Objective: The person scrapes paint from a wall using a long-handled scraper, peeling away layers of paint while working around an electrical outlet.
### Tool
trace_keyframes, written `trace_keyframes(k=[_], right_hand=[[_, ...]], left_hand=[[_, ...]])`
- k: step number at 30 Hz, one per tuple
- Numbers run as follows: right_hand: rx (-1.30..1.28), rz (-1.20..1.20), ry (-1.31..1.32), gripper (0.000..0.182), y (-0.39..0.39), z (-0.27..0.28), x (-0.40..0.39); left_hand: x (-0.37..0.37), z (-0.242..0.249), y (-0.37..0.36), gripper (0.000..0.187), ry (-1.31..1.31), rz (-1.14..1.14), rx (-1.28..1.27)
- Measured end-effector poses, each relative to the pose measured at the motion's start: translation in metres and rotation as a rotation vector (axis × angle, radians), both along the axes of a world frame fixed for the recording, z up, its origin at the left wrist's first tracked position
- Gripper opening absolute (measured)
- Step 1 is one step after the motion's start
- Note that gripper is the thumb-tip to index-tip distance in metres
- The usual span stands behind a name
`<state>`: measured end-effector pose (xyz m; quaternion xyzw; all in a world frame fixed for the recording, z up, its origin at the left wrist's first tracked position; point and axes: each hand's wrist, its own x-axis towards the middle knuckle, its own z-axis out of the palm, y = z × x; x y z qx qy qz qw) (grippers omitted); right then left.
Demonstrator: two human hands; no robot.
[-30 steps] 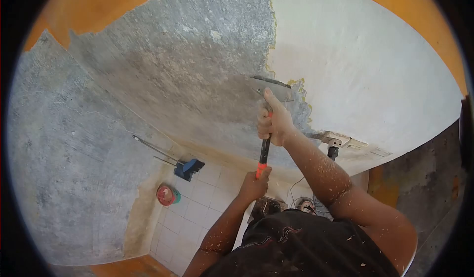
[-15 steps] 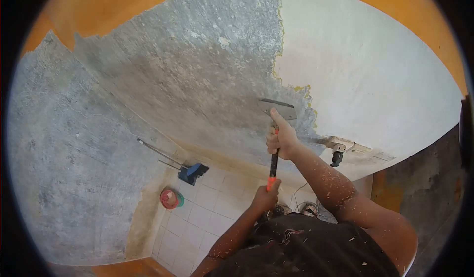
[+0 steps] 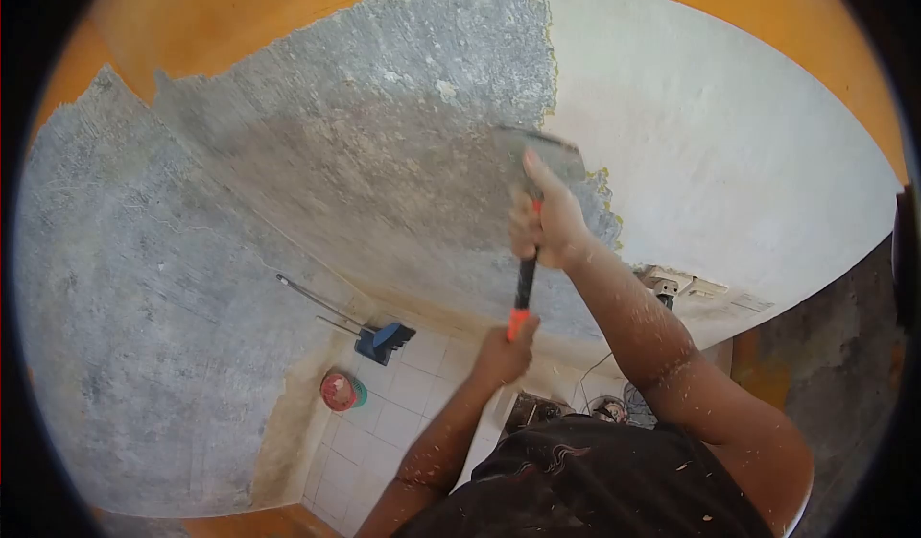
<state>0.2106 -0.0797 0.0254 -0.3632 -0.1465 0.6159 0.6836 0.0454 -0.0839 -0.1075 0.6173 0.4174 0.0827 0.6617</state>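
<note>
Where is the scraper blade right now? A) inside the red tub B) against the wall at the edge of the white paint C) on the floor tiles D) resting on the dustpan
B: the scraper blade sits on the wall beside the white paint, right hand high on the handle, left hand at its end.

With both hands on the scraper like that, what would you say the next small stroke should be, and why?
Probably push the blade a little further up and right into the ragged paint edge. The right hand grips high on the scraper handle, the left hand steadies its orange end, and the blade sits just where bare grey wall meets the white paint.
</note>
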Motion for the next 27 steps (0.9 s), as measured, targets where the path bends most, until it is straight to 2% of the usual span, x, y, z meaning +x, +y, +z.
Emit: trace_keyframes(k=[2, 3, 5, 6, 7, 8, 10, 11, 13, 16, 18, 19, 20, 22, 24, 25, 27], right_hand=[[0.047, -0.08, -0.022, 0.057, 0.002, 0.017, -0.006], [0.058, -0.086, -0.025, 0.057, 0.0, 0.01, -0.008], [-0.117, -0.131, -0.018, 0.057, -0.008, -0.027, -0.01], [-0.108, -0.137, -0.026, 0.057, -0.012, -0.041, -0.008], [-0.159, -0.081, -0.008, 0.058, -0.015, -0.05, -0.007], [-0.215, -0.023, 0.014, 0.058, -0.015, -0.058, -0.004], [-0.132, -0.016, 0.029, 0.058, -0.003, -0.023, -0.005], [-0.044, -0.011, 0.049, 0.058, 0.003, -0.011, -0.007], [-0.005, -0.038, 0.062, 0.058, 0.004, -0.016, -0.009], [-0.009, -0.06, 0.084, 0.058, -0.007, -0.035, -0.013], [-0.174, -0.008, 0.067, 0.057, -0.009, -0.061, -0.008], [-0.17, -0.01, 0.065, 0.057, -0.007, -0.043, -0.011], [-0.089, -0.027, 0.041, 0.057, -0.002, -0.021, -0.011], [-0.021, -0.04, 0.023, 0.057, 0.006, 0.003, -0.012], [0.112, -0.069, 0.056, 0.058, 0.014, 0.011, -0.014], [0.121, -0.071, 0.057, 0.058, 0.014, 0.007, -0.015], [-0.038, -0.135, 0.062, 0.058, 0.007, -0.027, -0.02]], left_hand=[[-0.002, 0.008, 0.008, 0.051, -0.08, -0.022, 0.044], [-0.004, -0.002, 0.008, 0.051, -0.061, -0.026, 0.025], [-0.01, -0.028, -0.007, 0.052, -0.052, -0.036, 0.014], [-0.014, -0.048, -0.025, 0.052, -0.017, -0.014, -0.101], [-0.013, -0.052, -0.03, 0.052, 0.019, 0.007, -0.211], [-0.011, -0.056, -0.02, 0.052, 0.014, 0.005, -0.205], [-0.009, -0.035, 0.0, 0.052, -0.056, -0.014, -0.135], [-0.012, -0.018, 0.009, 0.054, 0.004, -0.029, -0.016], [-0.021, -0.006, 0.018, 0.056, -0.002, -0.072, 0.02], [-0.026, -0.031, -0.002, 0.055, -0.026, -0.057, -0.047], [-0.021, -0.028, -0.02, 0.048, 0.014, -0.018, -0.095], [-0.019, -0.024, -0.025, 0.043, 0.056, 0.018, -0.149], [-0.015, -0.03, -0.01, 0.043, 0.029, 0.014, -0.015], [-0.013, -0.003, 0.026, 0.048, -0.011, -0.009, 0.026], [-0.019, 0.005, 0.035, 0.054, -0.042, -0.038, 0.086], [-0.023, 0.001, 0.03, 0.054, -0.029, -0.02, 0.101], [-0.03, -0.015, 0.008, 0.054, -0.018, -0.005, 0.111]])
